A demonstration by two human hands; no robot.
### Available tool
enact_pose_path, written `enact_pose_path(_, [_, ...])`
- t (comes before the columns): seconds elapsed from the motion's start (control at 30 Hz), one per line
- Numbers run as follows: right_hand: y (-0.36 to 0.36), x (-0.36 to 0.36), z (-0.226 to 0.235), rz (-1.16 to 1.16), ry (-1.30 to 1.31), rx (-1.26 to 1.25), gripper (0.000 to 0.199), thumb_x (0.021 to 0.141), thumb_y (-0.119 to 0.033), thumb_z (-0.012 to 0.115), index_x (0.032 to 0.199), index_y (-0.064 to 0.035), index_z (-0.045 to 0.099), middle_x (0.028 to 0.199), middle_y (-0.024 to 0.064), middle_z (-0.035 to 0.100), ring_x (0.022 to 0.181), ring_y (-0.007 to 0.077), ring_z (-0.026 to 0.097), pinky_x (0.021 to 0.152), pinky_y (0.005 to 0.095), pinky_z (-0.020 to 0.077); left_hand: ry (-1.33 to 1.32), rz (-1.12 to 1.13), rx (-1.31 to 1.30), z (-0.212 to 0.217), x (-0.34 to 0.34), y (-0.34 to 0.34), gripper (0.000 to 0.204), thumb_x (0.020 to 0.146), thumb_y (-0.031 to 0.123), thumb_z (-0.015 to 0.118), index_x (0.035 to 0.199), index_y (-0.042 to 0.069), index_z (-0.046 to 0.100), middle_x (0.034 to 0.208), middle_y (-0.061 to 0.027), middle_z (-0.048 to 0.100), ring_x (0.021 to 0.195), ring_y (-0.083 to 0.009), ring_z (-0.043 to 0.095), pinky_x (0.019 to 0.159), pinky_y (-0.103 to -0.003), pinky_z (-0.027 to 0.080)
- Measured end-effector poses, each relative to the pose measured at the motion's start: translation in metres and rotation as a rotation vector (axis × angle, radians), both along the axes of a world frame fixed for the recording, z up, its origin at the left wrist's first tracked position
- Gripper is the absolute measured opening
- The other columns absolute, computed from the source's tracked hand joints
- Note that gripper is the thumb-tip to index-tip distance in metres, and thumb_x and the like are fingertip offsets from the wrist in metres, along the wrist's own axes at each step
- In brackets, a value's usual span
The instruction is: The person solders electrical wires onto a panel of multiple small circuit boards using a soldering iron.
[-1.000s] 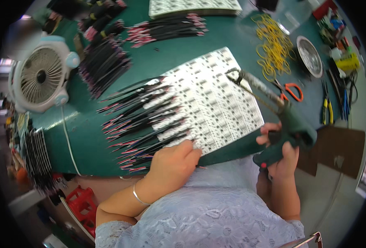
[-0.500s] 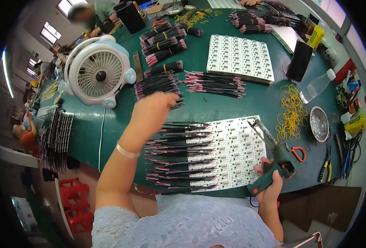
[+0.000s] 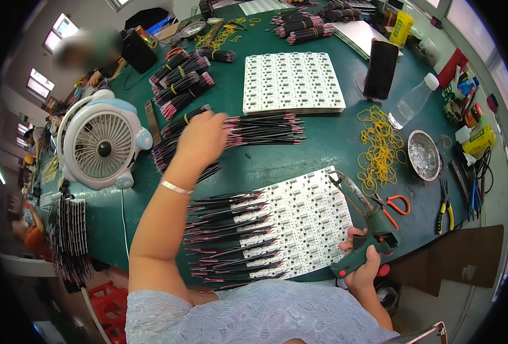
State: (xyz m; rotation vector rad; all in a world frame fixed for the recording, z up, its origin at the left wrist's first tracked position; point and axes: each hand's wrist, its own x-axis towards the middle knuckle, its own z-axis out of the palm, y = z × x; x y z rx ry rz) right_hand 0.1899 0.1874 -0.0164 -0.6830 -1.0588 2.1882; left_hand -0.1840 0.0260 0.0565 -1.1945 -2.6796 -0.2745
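Right hand (image 3: 364, 272) holding green soldering gun (image 3: 375, 222), left hand (image 3: 202, 139) at red-tipped black wires (image 3: 261, 129), grip unclear, white circuit panel (image 3: 308, 221)

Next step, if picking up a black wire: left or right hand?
Left, probably: the left hand is at the loose black wires, while the right hand grips the green gun-shaped tool, farther off by the white panel.

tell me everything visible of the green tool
The pistol-shaped tool has a dark green, plastic-looking body, a round red spot at the handle's end, and a stained metal barrel beside a thinner rod. The right grip holds the handle; the barrel slants up and left, its tip near the white board's upper right corner, contact unclear.
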Motion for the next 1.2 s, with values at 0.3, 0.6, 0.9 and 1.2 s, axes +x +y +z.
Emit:
enact_pose_path(0.3, [0.002, -0.002, -0.003, 0.005, 0.006, -0.016, 0.051, 0.089, -0.036, 0.052, 0.127, -0.0027, 0.046, 0.116, 0.0223, 0.06, 0.077, 0.0249, 0.066, 0.109, 0.042, 0.0333, -0.084, -0.309, 0.139, -0.015, 0.013, 0.022, 0.046, 0.073, 0.006, 0.069, 0.118, 0.003, 0.058, 0.112, -0.0151, 0.059, 0.106, -0.0333, 0.055, 0.094, -0.041, 0.046])
enact_pose_path(0.6, [0.0, -0.001, -0.009, -0.035, 0.053, -0.056, 0.05, 0.09, -0.036, 0.052, 0.127, -0.0036, 0.047, 0.117, 0.0206, 0.06, 0.08, 0.0232, 0.066, 0.108, 0.0393, 0.0353, 0.053, -0.35, -0.051, -0.048, 0.017, 0.082, 0.025, 0.072, -0.001, 0.06, 0.097, 0.001, 0.057, 0.09, -0.0142, 0.054, 0.089, -0.033, 0.056, 0.082, -0.042, 0.047])
enact_pose_path(0.9, [0.001, -0.004, -0.01, -0.017, 0.117, -0.07, 0.044, 0.092, -0.033, 0.049, 0.125, -0.0041, 0.047, 0.116, 0.0193, 0.06, 0.082, 0.0218, 0.066, 0.103, 0.0371, 0.0392, -0.084, -0.293, 0.379, -0.029, 0.007, 0.063, 0.018, 0.083, 0.0, 0.056, 0.101, 0.002, 0.055, 0.089, -0.0155, 0.058, 0.086, -0.0349, 0.058, 0.076, -0.041, 0.048])
enact_pose_path(1.2, [0.003, -0.004, -0.011, 0.008, 0.107, -0.04, 0.045, 0.093, -0.036, 0.048, 0.125, -0.0046, 0.047, 0.115, 0.0166, 0.061, 0.08, 0.0178, 0.064, 0.105, 0.036, 0.0368, -0.676, -0.317, 1.321, -0.021, 0.028, 0.003, 0.021, 0.1, 0.011, 0.047, 0.12, 0.004, 0.048, 0.101, -0.0084, 0.063, 0.097, -0.017, 0.06, 0.091, -0.031, 0.046])
